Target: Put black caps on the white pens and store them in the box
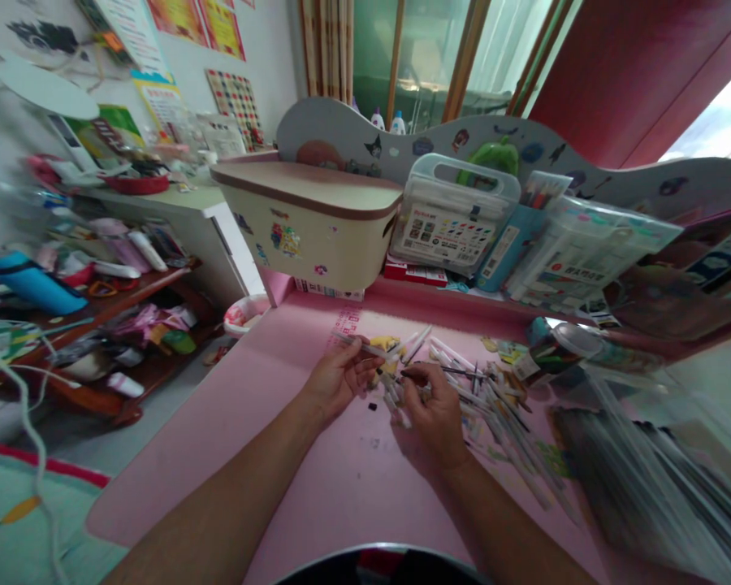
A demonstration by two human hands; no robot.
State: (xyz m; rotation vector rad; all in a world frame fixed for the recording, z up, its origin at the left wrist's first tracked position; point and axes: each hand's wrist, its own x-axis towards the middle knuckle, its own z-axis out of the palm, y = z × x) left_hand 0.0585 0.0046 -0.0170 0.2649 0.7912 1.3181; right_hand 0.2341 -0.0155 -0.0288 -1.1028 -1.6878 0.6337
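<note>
My left hand (341,375) is closed around a pale, see-through pen (373,349), its fingers curled and the palm turned partly up. Just to its right, my right hand (434,410) pinches a slim dark piece (408,373) between thumb and fingers; its kind cannot be made out. Both hands are over the pink desk (219,455), close together but apart. Loose pens (512,431) lie in a heap behind and to the right of my right hand. A small black piece (373,406) sits on the desk between the hands.
A clear box of long pens (658,479) stands at the right, beside a clear jar (554,357) of pens. Along the back are a cream bin (317,236), a clear handled case (456,219) and a blue pencil holder (505,244). Cluttered shelves (140,284) are at left.
</note>
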